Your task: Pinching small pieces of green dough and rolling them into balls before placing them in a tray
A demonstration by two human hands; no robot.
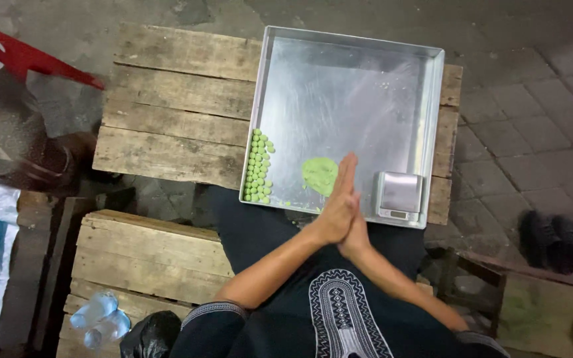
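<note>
OK, left to right: we see small green balls (259, 167) in rows along the metal tray's (339, 79) left edge, a flat green dough lump (319, 175) near its front edge. Our left hand (336, 205) and right hand (355, 222) press palm to palm just right of the lump; whether anything sits between them, we cannot tell. Small digital scale (400, 195) in the tray's front-right corner.

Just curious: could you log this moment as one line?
left hand and right hand: palms pressed together | green dough, small green balls in metal tray
</note>
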